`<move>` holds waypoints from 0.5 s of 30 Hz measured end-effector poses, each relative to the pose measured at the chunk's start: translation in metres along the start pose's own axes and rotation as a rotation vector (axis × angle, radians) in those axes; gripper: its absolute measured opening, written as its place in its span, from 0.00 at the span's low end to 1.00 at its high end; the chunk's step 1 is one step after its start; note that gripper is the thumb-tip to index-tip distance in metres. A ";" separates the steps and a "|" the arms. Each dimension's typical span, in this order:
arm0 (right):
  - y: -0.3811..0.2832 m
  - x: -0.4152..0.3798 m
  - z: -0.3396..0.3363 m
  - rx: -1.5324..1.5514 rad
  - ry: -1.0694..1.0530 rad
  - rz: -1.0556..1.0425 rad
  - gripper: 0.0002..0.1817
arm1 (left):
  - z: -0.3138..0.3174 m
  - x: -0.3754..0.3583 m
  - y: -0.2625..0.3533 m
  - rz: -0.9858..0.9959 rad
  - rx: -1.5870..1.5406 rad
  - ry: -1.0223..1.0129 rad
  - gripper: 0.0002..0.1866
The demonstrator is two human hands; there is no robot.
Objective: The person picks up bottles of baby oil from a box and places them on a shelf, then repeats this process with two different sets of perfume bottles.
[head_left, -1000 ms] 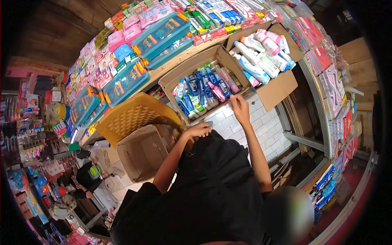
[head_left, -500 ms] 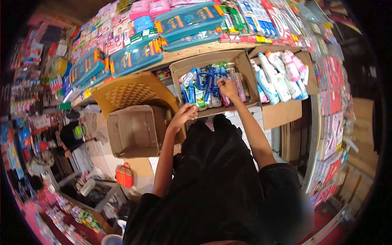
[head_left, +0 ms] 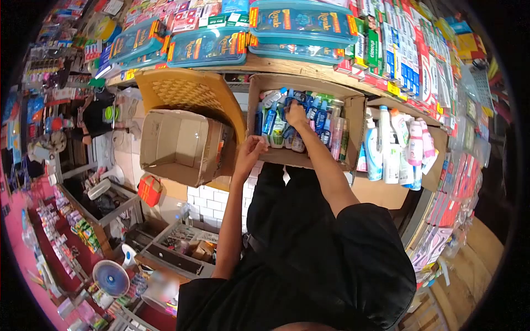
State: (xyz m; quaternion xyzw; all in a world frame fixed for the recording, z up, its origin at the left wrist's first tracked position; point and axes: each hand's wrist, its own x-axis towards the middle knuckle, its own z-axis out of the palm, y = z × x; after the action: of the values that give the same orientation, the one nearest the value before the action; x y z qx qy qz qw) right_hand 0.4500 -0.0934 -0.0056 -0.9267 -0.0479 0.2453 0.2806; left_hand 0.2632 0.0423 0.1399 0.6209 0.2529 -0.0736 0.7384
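A cardboard box (head_left: pixel 353 105) full of small bottles stands in front of me. My right hand (head_left: pixel 296 114) reaches into it, fingers curled down around a dark blue bottle (head_left: pixel 300 96) among the others; the fingertips are partly hidden. At the box's near left corner is my left hand (head_left: pixel 254 148), its fingers bent together in a pinch. Whether they grip the rim or something small cannot be made out. Around the right hand stand more blue bottles (head_left: pixel 321 116), a green-labelled bottle (head_left: pixel 277 129) and slim pink bottles (head_left: pixel 336 138).
Left of the box, an open cardboard box (head_left: pixel 171 140) sits on a yellow woven-back chair (head_left: pixel 193 83). Larger white bottles (head_left: pixel 391 160) fill another carton on the right. Behind, a shelf holds teal Royale packs (head_left: pixel 207 48) and toothpaste boxes (head_left: pixel 400 55). A fan (head_left: pixel 111 278) stands lower left.
My right hand has moved left and deeper among the bottles. My left hand stays by the near left corner. The whole view has shifted, with the shelf goods now farther right.
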 end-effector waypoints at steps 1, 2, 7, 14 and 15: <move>-0.002 -0.001 0.003 -0.004 -0.007 0.020 0.28 | 0.001 -0.001 0.000 0.004 -0.020 0.014 0.08; -0.004 -0.001 0.004 -0.007 -0.010 0.040 0.31 | 0.001 -0.001 0.000 -0.001 -0.006 0.020 0.07; -0.011 0.000 0.002 -0.074 -0.041 0.078 0.40 | 0.004 0.001 0.004 -0.025 0.029 0.029 0.08; -0.011 -0.001 -0.002 -0.048 -0.049 0.084 0.40 | 0.008 0.007 0.006 -0.096 0.082 0.030 0.09; -0.008 -0.001 0.000 -0.036 -0.035 0.076 0.41 | 0.008 0.010 0.005 -0.110 0.092 0.022 0.09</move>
State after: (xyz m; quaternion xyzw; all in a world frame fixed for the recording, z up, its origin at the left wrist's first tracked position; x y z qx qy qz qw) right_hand 0.4496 -0.0866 -0.0006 -0.9284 -0.0222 0.2709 0.2534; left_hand 0.2763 0.0376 0.1409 0.6400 0.2911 -0.1184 0.7011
